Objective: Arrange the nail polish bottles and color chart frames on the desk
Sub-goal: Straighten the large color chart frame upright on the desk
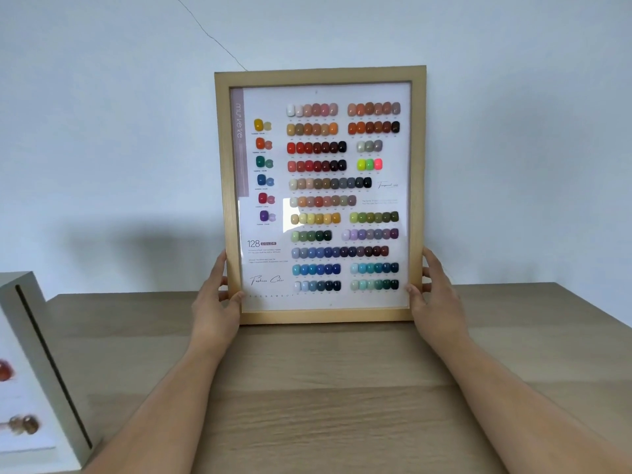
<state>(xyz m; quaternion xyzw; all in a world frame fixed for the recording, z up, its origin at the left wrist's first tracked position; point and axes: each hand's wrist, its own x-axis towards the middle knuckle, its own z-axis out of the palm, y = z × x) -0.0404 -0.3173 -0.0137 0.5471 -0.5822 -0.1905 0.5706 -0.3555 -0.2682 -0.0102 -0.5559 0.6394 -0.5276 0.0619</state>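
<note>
A light wooden color chart frame [321,75] stands upright in the middle of the view, its glass front showing rows of several nail color swatches. Its bottom edge is at the wooden desk [325,388], near the back. My left hand [213,302] grips the frame's lower left side and my right hand [436,295] grips its lower right side, thumbs on the front. No nail polish bottles are in view.
A white frame or box [37,364] with a dark slot on its side and a few swatches stands at the desk's left edge. A pale wall [102,131] rises right behind the desk. The desk's right corner shows at far right.
</note>
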